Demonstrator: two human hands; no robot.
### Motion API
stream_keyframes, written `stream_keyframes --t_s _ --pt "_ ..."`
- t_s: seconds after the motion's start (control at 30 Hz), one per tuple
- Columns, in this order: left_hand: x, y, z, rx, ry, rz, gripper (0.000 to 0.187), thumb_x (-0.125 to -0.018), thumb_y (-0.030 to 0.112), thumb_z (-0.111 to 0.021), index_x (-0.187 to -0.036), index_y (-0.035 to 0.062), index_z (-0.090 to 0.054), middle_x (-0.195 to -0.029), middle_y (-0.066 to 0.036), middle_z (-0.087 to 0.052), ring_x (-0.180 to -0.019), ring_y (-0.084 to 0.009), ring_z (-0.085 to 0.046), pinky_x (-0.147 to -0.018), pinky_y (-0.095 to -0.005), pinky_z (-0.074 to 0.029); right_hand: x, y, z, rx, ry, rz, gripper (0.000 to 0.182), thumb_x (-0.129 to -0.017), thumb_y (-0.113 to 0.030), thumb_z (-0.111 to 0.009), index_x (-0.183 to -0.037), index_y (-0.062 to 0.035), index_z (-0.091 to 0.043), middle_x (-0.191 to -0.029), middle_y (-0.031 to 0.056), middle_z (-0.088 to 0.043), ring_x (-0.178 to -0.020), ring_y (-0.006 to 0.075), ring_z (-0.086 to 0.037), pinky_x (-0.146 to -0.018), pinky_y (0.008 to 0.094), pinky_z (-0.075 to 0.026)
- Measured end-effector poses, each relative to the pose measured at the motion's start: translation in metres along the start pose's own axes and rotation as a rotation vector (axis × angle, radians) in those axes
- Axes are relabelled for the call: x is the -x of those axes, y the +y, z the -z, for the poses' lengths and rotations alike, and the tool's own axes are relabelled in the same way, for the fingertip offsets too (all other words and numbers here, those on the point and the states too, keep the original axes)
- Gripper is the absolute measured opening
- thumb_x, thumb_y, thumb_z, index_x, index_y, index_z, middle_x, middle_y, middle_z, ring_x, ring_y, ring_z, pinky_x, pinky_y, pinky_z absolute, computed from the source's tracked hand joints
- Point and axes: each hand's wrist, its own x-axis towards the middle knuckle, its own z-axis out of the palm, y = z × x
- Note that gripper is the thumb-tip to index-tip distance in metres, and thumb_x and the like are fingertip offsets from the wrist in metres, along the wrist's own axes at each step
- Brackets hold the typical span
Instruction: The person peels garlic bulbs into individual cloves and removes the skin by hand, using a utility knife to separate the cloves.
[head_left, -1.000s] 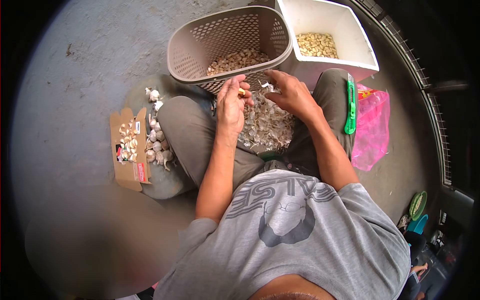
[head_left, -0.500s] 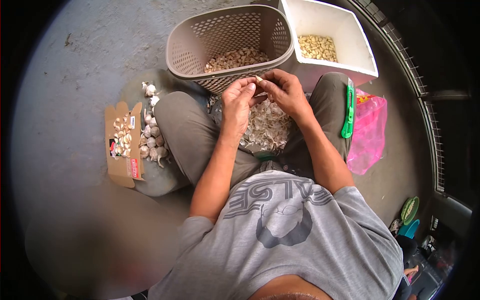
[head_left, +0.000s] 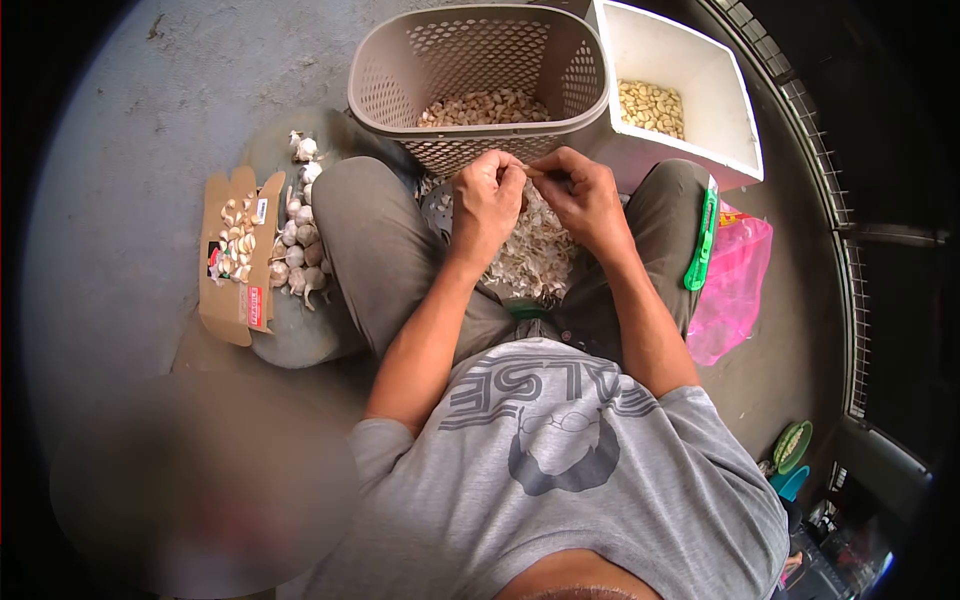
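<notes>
Pinched between the fingertips of both hands is a small pale garlic clove [head_left: 531, 171], mostly covered by the fingers. My left hand [head_left: 487, 207] is closed with thumb and forefinger on its left end. On the other end, my right hand [head_left: 588, 205] is closed too, fingers curled. Directly beneath lies a heap of garlic skins [head_left: 535, 250] between the legs. Beyond the hands stands a brown perforated basket [head_left: 480, 130] with unpeeled-looking cloves [head_left: 485, 107] in it. To its right, a white foam box [head_left: 700, 155] holds pale peeled cloves [head_left: 652, 108].
Left of my knee, whole garlic bulbs [head_left: 300, 245] lie beside a cardboard box [head_left: 225, 300] with loose cloves on top. A green box cutter [head_left: 703, 245] rests on my right thigh, near a pink plastic bag [head_left: 735, 290]. A green bowl [head_left: 793, 447] sits far right.
The clove, which stuck up between the fingertips, is now lower and more covered. Both hands remain together over the skins. The whole view has shifted slightly.
</notes>
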Motion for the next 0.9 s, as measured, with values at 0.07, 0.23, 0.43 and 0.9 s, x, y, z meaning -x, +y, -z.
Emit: stream_keyframes --t_s 0.07,0.23,0.43,0.9 --pt "0.0 0.0 0.001 0.143 -0.02 0.038 0.014 -0.098 0.01 -0.06 -0.099 -0.0027 -0.067 -0.081 -0.006 -0.067 -0.06 -0.0088 -0.062 -0.052 -0.0263 -0.057 -0.002 0.006 0.0 -0.23 -0.031 -0.066 0.011 -0.092 -0.003 -0.072 -0.101 0.0023 -0.07 -0.078 0.0062 -0.07 -0.07 0.01 -0.063 -0.062 0.0275 -0.052" --pt "-0.001 0.003 -0.004 0.595 -0.057 0.132 0.013 -0.098 0.009 -0.058 -0.097 -0.0023 -0.065 -0.074 -0.002 -0.06 -0.055 -0.007 -0.056 -0.048 -0.0271 -0.058 -0.007 0.02 0.012 -0.784 -0.124 -0.389 0.012 -0.092 -0.006 -0.076 -0.1 -0.0009 -0.069 -0.08 0.0025 -0.068 -0.064 0.0073 -0.061 -0.054 0.0233 -0.047" --pt "0.001 0.003 -0.005 0.498 -0.079 0.16 0.013 -0.098 0.011 -0.062 -0.094 -0.0005 -0.065 -0.073 -0.002 -0.06 -0.053 -0.0078 -0.054 -0.045 -0.0248 -0.051 -0.006 -0.008 0.029 -1.193 -0.2 -0.207 0.018 -0.083 -0.004 -0.075 -0.097 0.0015 -0.065 -0.079 0.0149 -0.068 -0.05 0.0215 -0.061 -0.044 0.0305 -0.051" --pt "0.003 0.006 -0.016 0.246 0.021 -0.096 0.025 -0.102 0.022 -0.067 -0.116 0.0015 -0.068 -0.094 -0.003 -0.068 -0.072 -0.0065 -0.065 -0.063 -0.0232 -0.053 -0.025 0.022 -0.019 -0.891 0.032 -0.345 0.055 -0.111 -0.044 -0.045 -0.135 0.0042 -0.058 -0.113 0.0123 -0.066 -0.09 0.0143 -0.063 -0.072 0.0291 -0.054"
